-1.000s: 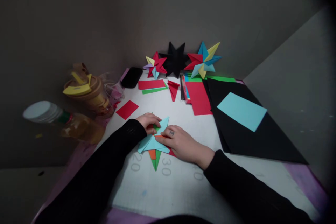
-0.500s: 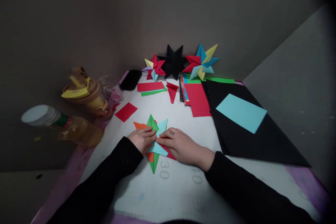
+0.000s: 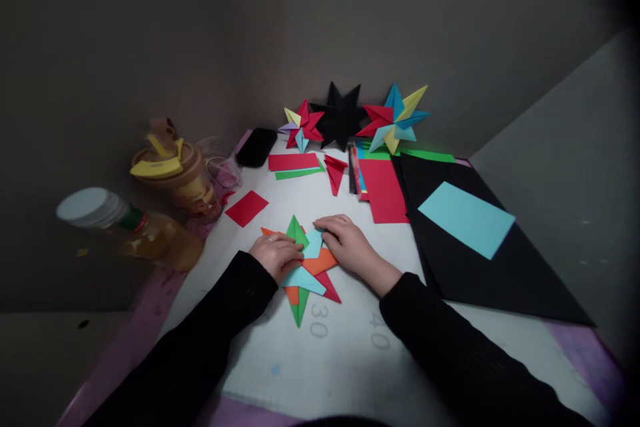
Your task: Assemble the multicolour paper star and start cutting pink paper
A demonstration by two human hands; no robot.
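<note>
A flat paper star [image 3: 306, 269] with green, light blue, orange and red points lies on the white cutting mat [image 3: 350, 347]. My left hand [image 3: 277, 255] presses on its left side, fingers curled and together. My right hand [image 3: 346, 242] rests on its upper right part, fingertips pressing the light blue point. Both sleeves are black.
Three finished paper stars [image 3: 345, 117] stand against the back wall. Red and green sheets [image 3: 383, 190], a folded red piece [image 3: 333, 172] and a red square [image 3: 247, 207] lie behind. A black sheet with a light blue rectangle [image 3: 466, 218] is on the right. Bottles [image 3: 130, 230] and a phone [image 3: 257, 147] stand left.
My right hand has shifted up and right to the star's upper edge, uncovering orange and red points. My left hand moved down from the top to the star's left side.
</note>
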